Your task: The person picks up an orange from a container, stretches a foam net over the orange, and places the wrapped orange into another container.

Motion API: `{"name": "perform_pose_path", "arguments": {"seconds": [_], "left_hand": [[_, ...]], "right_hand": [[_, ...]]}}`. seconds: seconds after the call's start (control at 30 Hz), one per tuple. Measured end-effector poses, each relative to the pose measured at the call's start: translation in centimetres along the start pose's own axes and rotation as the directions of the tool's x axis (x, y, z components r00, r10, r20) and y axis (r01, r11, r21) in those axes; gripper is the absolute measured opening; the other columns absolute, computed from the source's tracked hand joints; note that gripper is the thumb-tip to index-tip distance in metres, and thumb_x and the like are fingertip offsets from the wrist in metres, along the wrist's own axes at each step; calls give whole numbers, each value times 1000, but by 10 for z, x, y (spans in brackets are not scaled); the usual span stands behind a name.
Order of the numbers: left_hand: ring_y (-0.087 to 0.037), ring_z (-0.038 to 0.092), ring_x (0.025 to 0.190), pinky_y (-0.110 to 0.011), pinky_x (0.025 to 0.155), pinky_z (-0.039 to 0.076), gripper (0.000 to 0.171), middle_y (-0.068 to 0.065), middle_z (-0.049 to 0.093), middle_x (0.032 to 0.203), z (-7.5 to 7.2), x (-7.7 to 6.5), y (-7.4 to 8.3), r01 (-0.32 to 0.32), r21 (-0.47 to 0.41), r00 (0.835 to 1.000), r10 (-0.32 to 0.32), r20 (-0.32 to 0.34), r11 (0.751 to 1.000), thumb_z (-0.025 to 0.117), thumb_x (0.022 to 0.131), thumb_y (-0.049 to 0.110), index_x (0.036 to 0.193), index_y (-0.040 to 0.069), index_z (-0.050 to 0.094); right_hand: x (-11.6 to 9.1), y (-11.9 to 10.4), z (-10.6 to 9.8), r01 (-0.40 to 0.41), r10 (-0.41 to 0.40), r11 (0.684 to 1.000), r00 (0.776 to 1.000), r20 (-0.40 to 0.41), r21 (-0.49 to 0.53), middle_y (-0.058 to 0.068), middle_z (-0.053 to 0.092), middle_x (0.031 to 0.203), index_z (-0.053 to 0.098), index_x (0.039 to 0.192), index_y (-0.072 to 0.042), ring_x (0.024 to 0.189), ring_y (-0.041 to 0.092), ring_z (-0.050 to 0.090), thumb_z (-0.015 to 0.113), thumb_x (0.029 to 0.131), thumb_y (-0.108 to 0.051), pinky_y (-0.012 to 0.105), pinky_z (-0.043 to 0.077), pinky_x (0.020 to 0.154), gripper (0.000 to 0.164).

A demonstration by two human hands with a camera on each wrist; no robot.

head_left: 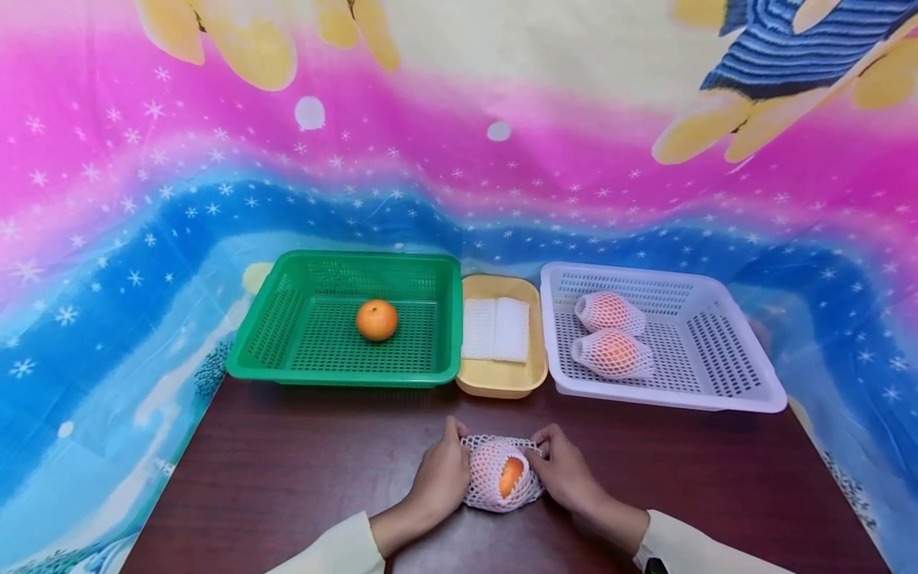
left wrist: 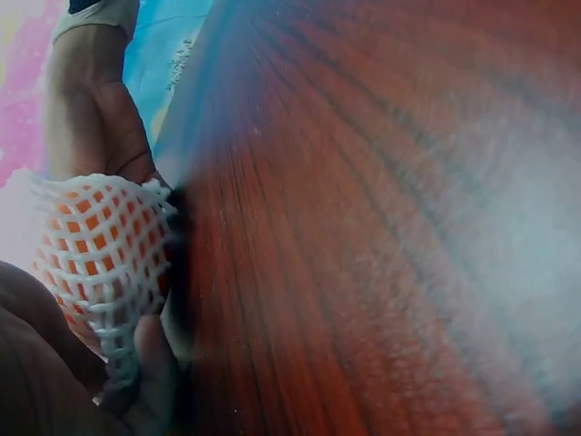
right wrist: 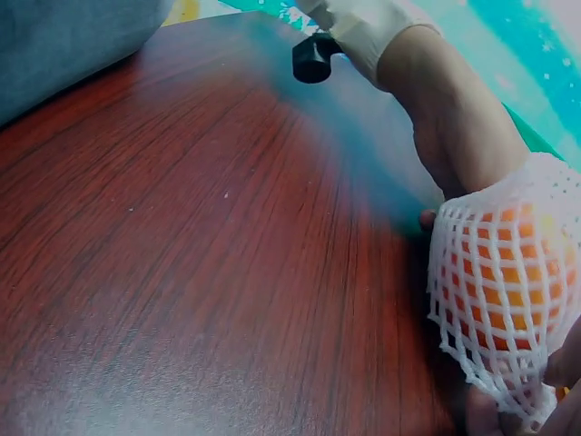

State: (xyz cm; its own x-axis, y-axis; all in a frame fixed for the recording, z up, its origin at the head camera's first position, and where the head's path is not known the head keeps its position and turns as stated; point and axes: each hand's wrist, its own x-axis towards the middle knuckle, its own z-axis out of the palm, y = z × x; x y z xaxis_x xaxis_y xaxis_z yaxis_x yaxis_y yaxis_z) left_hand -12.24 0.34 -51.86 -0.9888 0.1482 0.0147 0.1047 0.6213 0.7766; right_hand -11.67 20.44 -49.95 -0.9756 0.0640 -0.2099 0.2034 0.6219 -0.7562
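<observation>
An orange (head_left: 510, 477) sits inside a white foam net sleeve (head_left: 488, 462) near the front of the table, with part of its peel showing bare through a gap. My left hand (head_left: 442, 472) pinches the sleeve's left edge between thumb and fingers. On the other side my right hand (head_left: 564, 470) pinches the right edge. In the left wrist view the net (left wrist: 100, 254) is stretched over the fruit, its near end gathered at the left thumb. The right wrist view shows the netted orange (right wrist: 508, 272) low over the wood, right fingertips at the sleeve's end.
Behind the hands stands a green basket (head_left: 344, 378) holding one bare orange (head_left: 376, 320). Beside it, a yellow tray (head_left: 502, 386) contains flat foam net sleeves (head_left: 495, 329). A pale purple basket (head_left: 739, 391) at right holds two netted fruits (head_left: 613, 353). A patterned cloth (head_left: 459, 175) hangs behind.
</observation>
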Motion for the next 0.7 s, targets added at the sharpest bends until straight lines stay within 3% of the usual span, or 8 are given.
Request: {"name": "perform_pose_path", "arguments": {"seconds": [0.17, 0.37, 0.53, 0.7], "left_hand": [[-18, 57, 83, -33, 69, 47, 25, -5, 62, 94, -6, -4, -2, -10, -54, 997, 14, 69, 998, 49, 89, -9, 101, 12, 55], [-32, 56, 123, -49, 99, 46, 33, -16, 61, 127, -20, -8, 0, 87, -214, 980, -45, 194, 973, 58, 76, -1, 107, 8, 62], [-39, 52, 127, -54, 100, 48, 67, -23, 51, 139, -29, -10, 2, 86, -222, 954, -17, 299, 971, 70, 65, 0, 130, 4, 55], [-38, 54, 119, -57, 94, 50, 79, -23, 51, 134, -33, -10, 0, 54, -241, 945, 29, 326, 969, 75, 64, -2, 140, 14, 55]], "right_hand": [[-2, 2, -3, 52, -53, 999, 998, 37, 13, -1, 63, 83, 58, 107, -10, 72, 9, 53, 70, 93, -6, 22, 43, 67, 19], [-2, 7, -4, 198, -194, 978, 979, 66, -60, -3, 58, 90, 65, 94, -20, 75, 3, 49, 68, 93, -1, 21, 43, 68, 20], [-2, 11, -7, 294, -286, 947, 955, 81, -128, -5, 61, 100, 73, 99, -23, 89, 5, 56, 68, 94, -2, 24, 48, 79, 23], [-3, 16, -12, 411, -384, 898, 906, 176, -156, 1, 62, 119, 73, 114, -9, 100, 11, 61, 68, 85, 0, 26, 53, 86, 31]]}}
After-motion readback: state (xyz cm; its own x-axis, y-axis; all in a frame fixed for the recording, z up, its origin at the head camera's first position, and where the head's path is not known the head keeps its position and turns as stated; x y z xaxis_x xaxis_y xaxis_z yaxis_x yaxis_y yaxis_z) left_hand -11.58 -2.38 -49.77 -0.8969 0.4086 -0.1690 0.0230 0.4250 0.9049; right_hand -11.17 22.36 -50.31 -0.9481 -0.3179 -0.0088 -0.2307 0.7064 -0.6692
